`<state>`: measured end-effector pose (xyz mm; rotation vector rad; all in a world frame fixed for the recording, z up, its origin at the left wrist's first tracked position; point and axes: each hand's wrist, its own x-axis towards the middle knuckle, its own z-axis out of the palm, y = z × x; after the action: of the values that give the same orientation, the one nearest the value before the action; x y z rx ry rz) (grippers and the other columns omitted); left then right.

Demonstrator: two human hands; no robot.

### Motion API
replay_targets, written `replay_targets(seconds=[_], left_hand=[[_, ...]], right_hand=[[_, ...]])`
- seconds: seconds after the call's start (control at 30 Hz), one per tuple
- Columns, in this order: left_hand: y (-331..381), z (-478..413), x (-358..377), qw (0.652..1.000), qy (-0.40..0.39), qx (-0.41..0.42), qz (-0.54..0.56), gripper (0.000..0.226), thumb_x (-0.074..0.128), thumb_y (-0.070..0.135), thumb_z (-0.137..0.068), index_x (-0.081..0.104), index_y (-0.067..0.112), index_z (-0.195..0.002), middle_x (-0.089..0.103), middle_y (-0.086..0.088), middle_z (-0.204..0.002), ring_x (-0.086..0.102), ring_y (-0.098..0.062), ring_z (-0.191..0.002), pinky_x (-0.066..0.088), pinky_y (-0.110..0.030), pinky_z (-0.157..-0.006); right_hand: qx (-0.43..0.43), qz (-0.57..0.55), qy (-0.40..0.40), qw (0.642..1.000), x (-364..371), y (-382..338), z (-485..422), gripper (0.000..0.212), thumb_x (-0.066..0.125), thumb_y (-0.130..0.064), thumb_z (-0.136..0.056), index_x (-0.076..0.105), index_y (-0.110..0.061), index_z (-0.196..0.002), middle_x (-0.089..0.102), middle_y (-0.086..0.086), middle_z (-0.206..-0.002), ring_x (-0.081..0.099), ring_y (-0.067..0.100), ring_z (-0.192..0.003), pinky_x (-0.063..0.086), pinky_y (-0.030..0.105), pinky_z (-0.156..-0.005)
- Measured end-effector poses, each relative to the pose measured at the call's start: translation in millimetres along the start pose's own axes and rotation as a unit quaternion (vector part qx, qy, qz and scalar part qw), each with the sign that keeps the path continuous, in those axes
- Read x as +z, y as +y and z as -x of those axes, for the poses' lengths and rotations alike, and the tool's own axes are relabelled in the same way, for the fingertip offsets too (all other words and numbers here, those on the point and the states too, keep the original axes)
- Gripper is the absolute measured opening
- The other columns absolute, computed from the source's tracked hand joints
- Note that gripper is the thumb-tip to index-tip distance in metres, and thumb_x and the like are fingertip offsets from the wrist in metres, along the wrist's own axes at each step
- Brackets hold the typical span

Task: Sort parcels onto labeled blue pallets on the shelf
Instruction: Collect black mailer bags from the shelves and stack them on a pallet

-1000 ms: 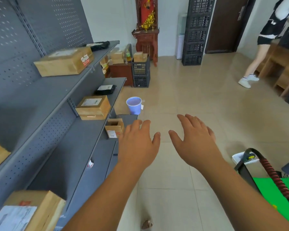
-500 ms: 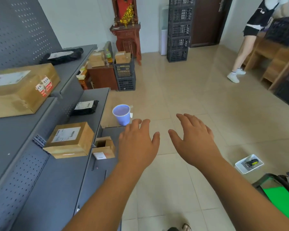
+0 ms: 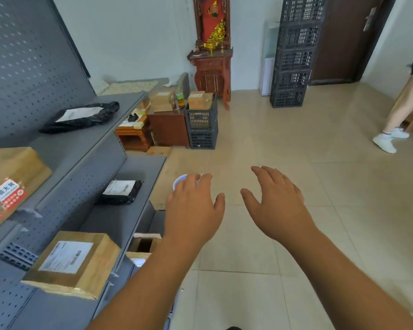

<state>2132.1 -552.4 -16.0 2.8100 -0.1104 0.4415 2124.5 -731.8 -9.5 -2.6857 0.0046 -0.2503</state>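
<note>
Hovering side by side over the floor [image 3: 296,144], left hand [image 3: 193,210] and right hand [image 3: 277,208] both spread wide, holding nothing; cardboard parcel [image 3: 74,263] sits on the grey shelf [image 3: 115,219] at left, black parcel [image 3: 121,191] further along.

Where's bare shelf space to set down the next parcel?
Middle shelf: bare stretch between the small black bag and the labelled cardboard box. Upper shelf: bare between the long black bag and the red-stickered box. Tight at the bottom ledge, where the small open box sits.
</note>
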Motion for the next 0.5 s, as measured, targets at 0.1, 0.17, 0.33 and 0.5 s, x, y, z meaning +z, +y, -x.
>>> replay_targets(seconds=[0.1,0.17,0.33,0.5], left_hand=[[-7.3,-40.6,12.1,1.000,0.000,-0.018,-0.020,0.047,0.053,0.049,-0.094,0.054,0.028,-0.136,0.057,0.001,-0.136,0.054,-0.025,-0.120,0.048,-0.043,-0.093],[-17.2,-68.7,20.0,0.999,-0.001,-0.034,-0.029,0.045,0.054,0.047,-0.093,0.053,0.029,-0.134,0.056,0.001,-0.135,0.054,-0.025,-0.117,0.045,-0.040,-0.090],[-41.5,-146.0,45.3,0.998,0.009,-0.047,-0.033,0.043,0.059,0.043,-0.092,0.056,0.025,-0.131,0.057,-0.001,-0.135,0.055,-0.027,-0.114,0.042,-0.038,-0.085],[-69.3,-234.0,69.3,0.999,0.012,-0.043,-0.001,0.048,0.058,0.041,-0.093,0.054,0.022,-0.137,0.057,-0.002,-0.136,0.054,-0.028,-0.117,0.047,-0.043,-0.089]], right_hand=[[-0.018,-0.017,-0.012,1.000,9.3,2.4,-52.5,0.061,0.046,-0.051,-0.100,0.035,-0.026,-0.155,0.039,0.000,-0.161,0.030,0.022,-0.149,0.024,0.042,-0.120],[-0.030,-0.029,-0.021,0.999,18.6,1.1,-83.3,0.061,0.048,-0.049,-0.100,0.036,-0.025,-0.155,0.040,0.001,-0.160,0.031,0.022,-0.148,0.025,0.039,-0.119],[-0.051,-0.037,-0.026,0.998,45.0,-5.0,-164.9,0.060,0.051,-0.046,-0.101,0.039,-0.022,-0.154,0.043,0.000,-0.157,0.035,0.020,-0.144,0.027,0.034,-0.116],[-0.054,-0.036,-0.014,0.998,63.1,-19.2,-253.1,0.060,0.049,-0.047,-0.102,0.036,-0.024,-0.155,0.041,-0.002,-0.158,0.032,0.018,-0.146,0.027,0.034,-0.118]])
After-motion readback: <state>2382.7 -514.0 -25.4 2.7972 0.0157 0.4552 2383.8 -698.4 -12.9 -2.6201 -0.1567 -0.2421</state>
